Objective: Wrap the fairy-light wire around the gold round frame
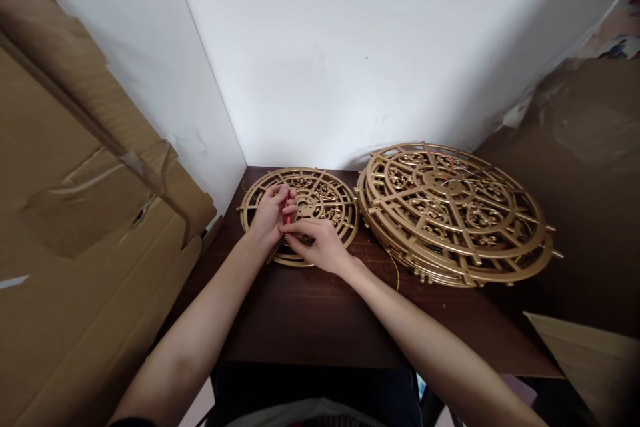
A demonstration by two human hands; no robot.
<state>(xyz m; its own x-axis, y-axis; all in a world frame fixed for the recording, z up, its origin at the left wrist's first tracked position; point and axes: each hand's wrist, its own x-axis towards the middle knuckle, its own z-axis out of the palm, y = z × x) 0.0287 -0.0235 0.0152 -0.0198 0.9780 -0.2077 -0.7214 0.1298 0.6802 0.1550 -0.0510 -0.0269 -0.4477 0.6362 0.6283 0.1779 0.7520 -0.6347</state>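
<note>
Left hand (273, 211) clasped red object (288, 208); right hand (321, 245), fingertips close, hold unclear. Both part-hid gold lattice (329, 193), table (310, 310)'s back-left corner; stack (454, 191) crowded right edge, cardboard (65, 233) left.

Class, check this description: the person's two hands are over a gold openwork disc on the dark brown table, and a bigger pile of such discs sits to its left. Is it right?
Not quite. The head view shows the bigger pile to the right of the gold openwork disc under the hands, not to its left.
</note>
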